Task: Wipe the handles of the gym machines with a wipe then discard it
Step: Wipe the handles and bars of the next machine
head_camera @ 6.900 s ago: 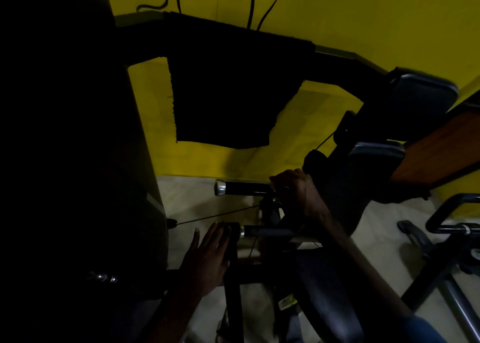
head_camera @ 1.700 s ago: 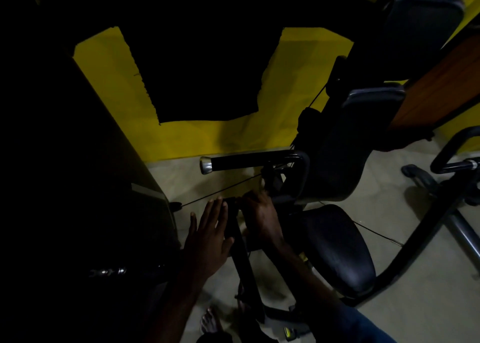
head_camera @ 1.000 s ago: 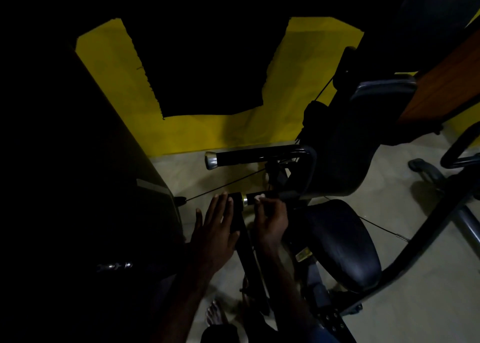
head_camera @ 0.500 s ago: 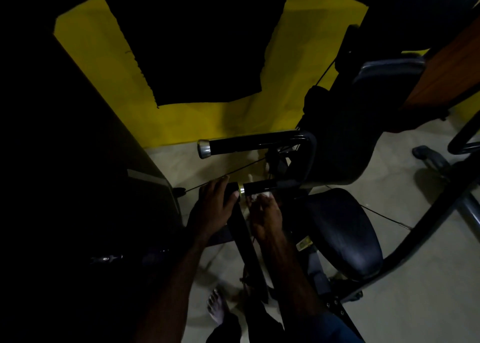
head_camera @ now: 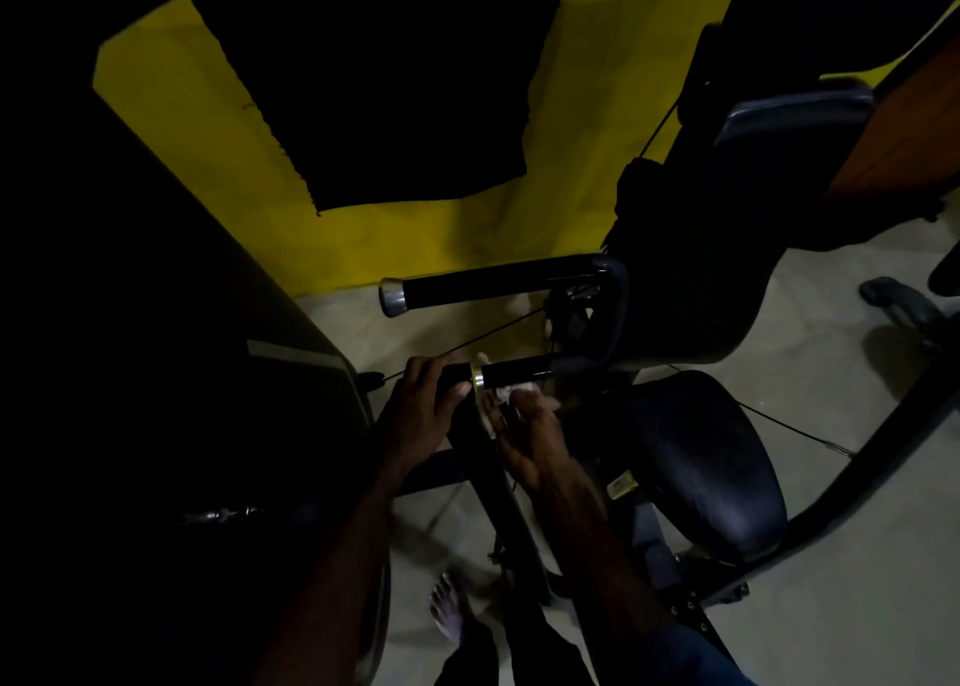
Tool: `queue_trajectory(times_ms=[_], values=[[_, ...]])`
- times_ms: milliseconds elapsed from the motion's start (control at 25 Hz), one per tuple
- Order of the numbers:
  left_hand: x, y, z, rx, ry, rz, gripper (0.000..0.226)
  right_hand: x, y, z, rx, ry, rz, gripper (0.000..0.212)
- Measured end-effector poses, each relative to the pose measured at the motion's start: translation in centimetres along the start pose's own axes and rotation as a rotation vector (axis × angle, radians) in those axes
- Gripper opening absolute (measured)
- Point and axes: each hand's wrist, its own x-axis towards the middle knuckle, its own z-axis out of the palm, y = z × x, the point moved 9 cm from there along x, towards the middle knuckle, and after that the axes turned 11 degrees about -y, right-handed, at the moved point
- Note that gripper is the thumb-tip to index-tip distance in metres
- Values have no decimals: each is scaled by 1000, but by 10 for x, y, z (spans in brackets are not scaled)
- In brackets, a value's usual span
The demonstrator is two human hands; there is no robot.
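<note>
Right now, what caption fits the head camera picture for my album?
Right hand holds a white wipe under the lower machine handle while the left hand grips its end.

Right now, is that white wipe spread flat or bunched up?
Bunched up. The wipe shows as a crumpled white wad pinched in the right hand, just under the lower handle.

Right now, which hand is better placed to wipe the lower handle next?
Right. The right hand already holds the wipe just under the lower handle. The left hand has no wipe and grips the handle's end.
</note>
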Motion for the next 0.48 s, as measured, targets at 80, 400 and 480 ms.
queue_trajectory(times_ms=[80,400,480], values=[[0,1,-4,2,5,-7,76,-8,-18,8,165,13,-86,22],[1,2,-4,89,-21,-26,74,-38,-35,7,107,269,-331,8],[2,3,-7,135,-17,25,66,-48,-47,13,39,306,-486,11]])
